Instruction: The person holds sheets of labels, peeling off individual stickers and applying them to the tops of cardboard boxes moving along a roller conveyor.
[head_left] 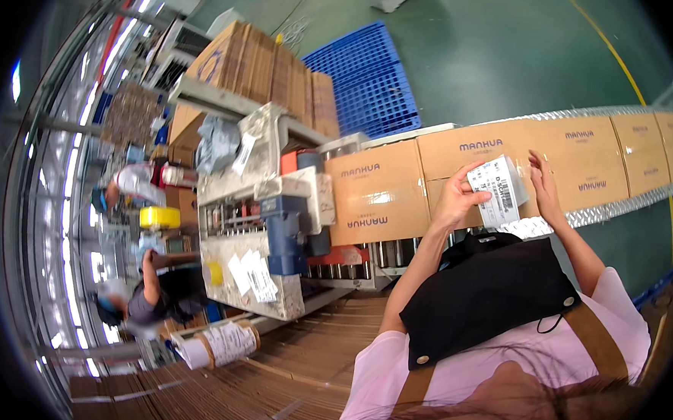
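My left hand [456, 199] pinches a white printed label sheet [496, 189] between thumb and fingers. The sheet's right side curls up, and a barcode and black print face me. Just to its right is my right hand [547, 192], fingers stretched out and apart, holding nothing. Both hands are above a row of closed brown cardboard boxes; the nearest on the left is a box [375, 193] with dark print. Another box [477, 145] lies beneath the label sheet and my left hand, and a further box [583, 158] is right of my right hand.
The boxes rest on a roller conveyor [384, 254] running left to right. Left stands a taping machine [282, 226], with loose labels [254, 276] on its worktop. Behind are stacked cartons [271, 70] and a blue pallet [366, 78]. Co-workers [167, 281] are at far left.
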Available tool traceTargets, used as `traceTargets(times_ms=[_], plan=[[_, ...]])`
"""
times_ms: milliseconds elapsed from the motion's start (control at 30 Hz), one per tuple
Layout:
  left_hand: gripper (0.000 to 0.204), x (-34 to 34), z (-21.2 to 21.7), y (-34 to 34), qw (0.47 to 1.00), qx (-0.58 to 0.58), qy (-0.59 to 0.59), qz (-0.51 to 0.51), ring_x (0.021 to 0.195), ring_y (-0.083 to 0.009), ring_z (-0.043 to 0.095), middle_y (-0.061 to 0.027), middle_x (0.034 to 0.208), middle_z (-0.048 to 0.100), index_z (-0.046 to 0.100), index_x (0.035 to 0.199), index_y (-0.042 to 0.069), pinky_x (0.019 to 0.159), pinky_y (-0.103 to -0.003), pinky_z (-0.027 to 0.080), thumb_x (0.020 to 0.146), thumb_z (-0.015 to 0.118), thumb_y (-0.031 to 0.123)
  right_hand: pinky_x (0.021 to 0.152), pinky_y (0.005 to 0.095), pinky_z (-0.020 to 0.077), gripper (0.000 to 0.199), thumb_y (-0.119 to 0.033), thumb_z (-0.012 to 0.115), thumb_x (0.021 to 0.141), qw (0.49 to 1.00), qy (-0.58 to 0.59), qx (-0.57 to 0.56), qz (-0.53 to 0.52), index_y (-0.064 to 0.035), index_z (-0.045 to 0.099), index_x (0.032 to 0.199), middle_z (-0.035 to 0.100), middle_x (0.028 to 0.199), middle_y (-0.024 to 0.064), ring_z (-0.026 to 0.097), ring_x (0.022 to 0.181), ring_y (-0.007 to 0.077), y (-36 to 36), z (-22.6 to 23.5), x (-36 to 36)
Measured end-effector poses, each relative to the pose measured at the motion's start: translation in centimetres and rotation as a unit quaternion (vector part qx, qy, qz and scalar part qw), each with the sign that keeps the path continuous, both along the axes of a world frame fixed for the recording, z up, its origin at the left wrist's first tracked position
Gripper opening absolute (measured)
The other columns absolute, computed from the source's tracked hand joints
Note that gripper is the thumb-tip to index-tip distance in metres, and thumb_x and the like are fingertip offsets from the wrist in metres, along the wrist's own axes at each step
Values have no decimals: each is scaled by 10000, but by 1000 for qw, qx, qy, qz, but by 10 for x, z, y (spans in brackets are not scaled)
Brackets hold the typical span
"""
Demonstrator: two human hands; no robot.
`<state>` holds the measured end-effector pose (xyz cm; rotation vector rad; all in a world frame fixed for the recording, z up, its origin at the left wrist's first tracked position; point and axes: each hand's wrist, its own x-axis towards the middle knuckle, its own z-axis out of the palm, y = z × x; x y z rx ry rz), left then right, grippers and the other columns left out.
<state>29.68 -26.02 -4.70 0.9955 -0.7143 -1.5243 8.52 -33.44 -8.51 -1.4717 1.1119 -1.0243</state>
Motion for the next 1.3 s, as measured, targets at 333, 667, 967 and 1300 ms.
traceTargets(times_ms=[333, 667, 967, 1300], plan=[[152, -8, -14, -22, 971, -25, -217, 94, 752, -77, 580, -39, 831, 657, 657, 927, -13, 692, -202, 456, 780, 680, 19, 868, 488, 420, 726, -163, 785, 595, 914, 398, 43, 64, 57, 376, 1153, 491, 1076, 282, 479, 1031, 443, 1, -76, 38], [109, -1, -18, 20, 914, -62, -350, 194, 701, -74, 540, -29, 862, 568, 668, 874, -17, 623, -198, 430, 775, 690, 22, 880, 453, 413, 716, -216, 810, 561, 891, 433, 120, -66, 35, 436, 1118, 423, 1170, 210, 403, 1136, 360, -5, -72, 98], [126, 50, 16, 55, 881, -92, -370, 281, 764, -83, 571, -28, 872, 622, 674, 903, -10, 689, -206, 454, 787, 684, 40, 762, 377, 469, 532, -95, 741, 678, 991, -29, 88, 101, -34, 356, 1039, 557, 944, 183, 590, 883, 321, 3, -104, 136], [121, 138, 109, 121, 863, -45, -397, 309, 733, -77, 581, -41, 812, 657, 665, 907, -39, 672, -201, 449, 791, 666, -5, 1059, 472, 227, 863, -177, 816, 572, 922, 141, -178, 315, -130, 404, 1329, 385, 1331, 213, 263, 1300, 373, 52, -40, 190]])
